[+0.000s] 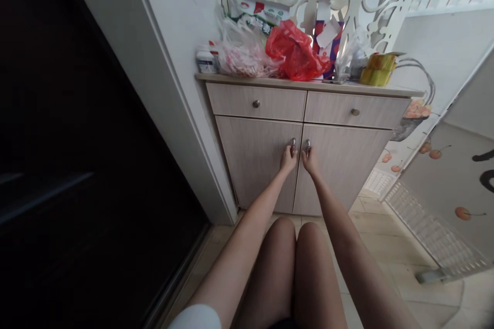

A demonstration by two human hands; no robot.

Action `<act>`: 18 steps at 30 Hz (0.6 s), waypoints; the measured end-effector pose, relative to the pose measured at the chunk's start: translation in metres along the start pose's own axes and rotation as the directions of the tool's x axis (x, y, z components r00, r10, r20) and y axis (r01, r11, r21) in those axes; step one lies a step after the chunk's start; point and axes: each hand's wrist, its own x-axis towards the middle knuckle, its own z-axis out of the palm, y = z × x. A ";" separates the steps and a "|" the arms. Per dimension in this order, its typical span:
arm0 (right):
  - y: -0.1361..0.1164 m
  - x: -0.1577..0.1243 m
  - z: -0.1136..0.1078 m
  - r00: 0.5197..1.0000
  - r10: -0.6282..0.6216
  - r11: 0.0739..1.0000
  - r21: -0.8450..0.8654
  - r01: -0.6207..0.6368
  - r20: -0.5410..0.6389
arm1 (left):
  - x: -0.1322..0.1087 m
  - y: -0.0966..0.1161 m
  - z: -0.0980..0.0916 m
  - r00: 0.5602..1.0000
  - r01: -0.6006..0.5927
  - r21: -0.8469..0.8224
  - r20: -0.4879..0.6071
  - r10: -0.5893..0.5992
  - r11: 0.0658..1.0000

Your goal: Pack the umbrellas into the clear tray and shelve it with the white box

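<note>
A pale wood-grain cabinet point(254, 164) stands in front of me, its two lower doors closed. My left hand point(288, 158) grips the metal handle point(294, 142) of the left door. On the right door, a matching metal handle point(307, 144) is held by my right hand point(310, 159). Both hands are closed, side by side at the seam between the doors. Above them are two closed drawers with round knobs, the left knob point(256, 104) and the right knob point(355, 112).
On the cabinet top point(270, 81) lie a red plastic bag point(295, 51), a clear plastic bag point(245, 51), a white bottle point(206, 60), a purple box point(328, 43) and a yellow package point(377, 69). A dark door point(77, 139) is at left, a wall with cherry pictures point(443, 175) at right.
</note>
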 end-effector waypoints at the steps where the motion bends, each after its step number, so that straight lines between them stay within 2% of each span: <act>1: 0.002 -0.007 -0.003 1.000 0.005 1.000 0.007 -0.005 -0.003 | -0.007 -0.003 -0.003 1.000 -0.017 0.015 -0.010 0.017 1.000; 5: 0.011 -0.045 -0.029 1.000 -0.014 0.998 0.054 0.015 -0.007 | -0.041 -0.018 -0.024 0.992 -0.103 0.108 -0.064 0.111 0.989; 11: 0.015 -0.108 -0.082 0.991 -0.075 0.993 0.083 0.084 -0.109 | -0.101 -0.038 -0.065 0.958 -0.181 0.150 -0.197 0.209 0.972; 15: 0.018 -0.144 -0.118 0.985 -0.047 0.994 0.088 0.062 -0.164 | -0.133 -0.053 -0.097 0.917 -0.208 0.139 -0.318 0.242 0.968; 18: 0.023 -0.167 -0.147 0.975 0.013 0.998 0.062 0.001 -0.221 | -0.149 -0.065 -0.119 0.888 -0.196 0.109 -0.402 0.223 0.975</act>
